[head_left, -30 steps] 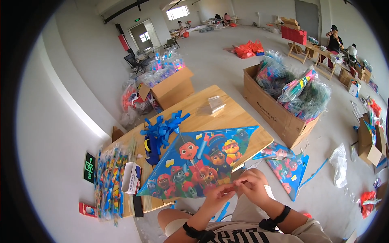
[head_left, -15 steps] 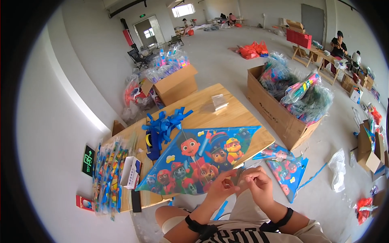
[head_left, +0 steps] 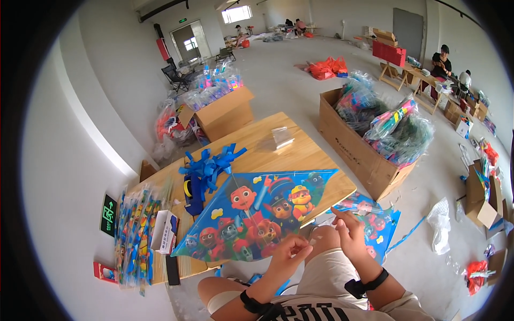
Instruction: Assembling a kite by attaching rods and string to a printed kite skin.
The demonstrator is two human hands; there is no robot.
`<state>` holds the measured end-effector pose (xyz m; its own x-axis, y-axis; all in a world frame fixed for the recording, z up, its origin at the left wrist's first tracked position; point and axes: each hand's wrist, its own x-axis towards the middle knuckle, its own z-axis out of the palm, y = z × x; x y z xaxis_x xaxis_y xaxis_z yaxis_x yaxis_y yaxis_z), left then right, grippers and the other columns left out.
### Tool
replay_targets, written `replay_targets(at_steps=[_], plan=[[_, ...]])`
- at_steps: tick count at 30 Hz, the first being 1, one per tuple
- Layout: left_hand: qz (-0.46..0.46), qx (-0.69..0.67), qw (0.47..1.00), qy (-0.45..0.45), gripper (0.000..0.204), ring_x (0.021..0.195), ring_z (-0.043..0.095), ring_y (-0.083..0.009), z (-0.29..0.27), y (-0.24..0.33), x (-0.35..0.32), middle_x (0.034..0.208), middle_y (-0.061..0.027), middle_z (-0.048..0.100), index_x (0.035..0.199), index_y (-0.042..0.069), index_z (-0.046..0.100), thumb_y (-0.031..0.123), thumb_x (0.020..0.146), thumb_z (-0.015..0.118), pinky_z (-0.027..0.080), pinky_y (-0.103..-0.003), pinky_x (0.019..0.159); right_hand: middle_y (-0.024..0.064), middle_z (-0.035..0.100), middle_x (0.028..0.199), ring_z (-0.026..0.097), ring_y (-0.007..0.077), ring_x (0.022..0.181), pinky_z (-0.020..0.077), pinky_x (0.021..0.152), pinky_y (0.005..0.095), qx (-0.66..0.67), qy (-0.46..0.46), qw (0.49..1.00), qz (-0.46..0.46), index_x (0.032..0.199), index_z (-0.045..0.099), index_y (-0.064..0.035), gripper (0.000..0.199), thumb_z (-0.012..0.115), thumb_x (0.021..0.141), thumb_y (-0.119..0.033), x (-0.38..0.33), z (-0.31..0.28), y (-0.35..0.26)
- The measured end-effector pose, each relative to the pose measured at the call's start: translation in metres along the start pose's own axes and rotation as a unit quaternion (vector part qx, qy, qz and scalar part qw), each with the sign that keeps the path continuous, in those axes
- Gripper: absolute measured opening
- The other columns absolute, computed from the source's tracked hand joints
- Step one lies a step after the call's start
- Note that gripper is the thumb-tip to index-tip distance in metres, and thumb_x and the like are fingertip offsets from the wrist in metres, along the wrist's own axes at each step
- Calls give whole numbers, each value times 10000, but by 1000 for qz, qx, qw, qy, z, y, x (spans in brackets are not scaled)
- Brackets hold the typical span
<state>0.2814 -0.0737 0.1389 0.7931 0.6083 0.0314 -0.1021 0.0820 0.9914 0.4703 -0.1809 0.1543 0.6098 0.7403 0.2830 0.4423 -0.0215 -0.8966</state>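
A blue diamond kite (head_left: 257, 214) printed with cartoon figures lies across the wooden table (head_left: 316, 155), its lower edge toward me. My left hand (head_left: 289, 255) sits just below that edge, fingertips pinched on a thin pale line that runs toward the kite. My right hand (head_left: 349, 234) is a hand's width to the right, fingers loosely spread and index raised, with nothing clearly in it. Both wrists wear black bands. A second blue kite (head_left: 377, 227) hangs by my right knee.
A bundle of blue ribbon tails (head_left: 206, 171) and small clear bags (head_left: 282, 137) lie on the table. Packaged kites (head_left: 134, 235) and a white box (head_left: 165, 231) sit at its left end. Open cartons of wrapped kites (head_left: 369, 155) stand right. People work at far tables (head_left: 441, 63).
My hands were pressed together over something small at the kite's lower edge; now they have drawn apart, the right one opening. The view has tilted slightly.
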Motion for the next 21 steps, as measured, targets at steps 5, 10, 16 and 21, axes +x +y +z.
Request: replay_targets(at_steps=[5,10,16,21], plan=[[-3,70,998,2,91,903,541,-73,-4,0,2,1071,-32,565,965,8,639,49,909,698,444,-227,792,33,626,928,576,114,902,463,786,256,234,-142,956,105,1147,697,-17,273,620,974,-213,-3,3,2],[-11,123,992,13,140,866,566,-72,-4,-9,15,1069,-23,581,1002,1,652,62,896,720,463,-221,757,-1,636,896,573,71,773,470,697,234,182,-139,969,97,950,696,-24,112,742,874,-93,9,11,16],[-78,122,988,51,237,770,548,-88,-4,-23,39,965,-13,600,991,41,692,263,913,717,442,-234,713,50,630,836,616,133,703,500,627,274,53,-105,993,-19,906,667,-11,120,755,837,-54,45,17,25],[-190,35,979,65,276,667,492,-66,-2,-44,109,787,32,554,1010,34,685,297,927,701,405,-222,627,117,614,850,659,251,724,532,650,343,-25,-146,987,-62,884,650,-14,119,746,836,-65,112,25,49]])
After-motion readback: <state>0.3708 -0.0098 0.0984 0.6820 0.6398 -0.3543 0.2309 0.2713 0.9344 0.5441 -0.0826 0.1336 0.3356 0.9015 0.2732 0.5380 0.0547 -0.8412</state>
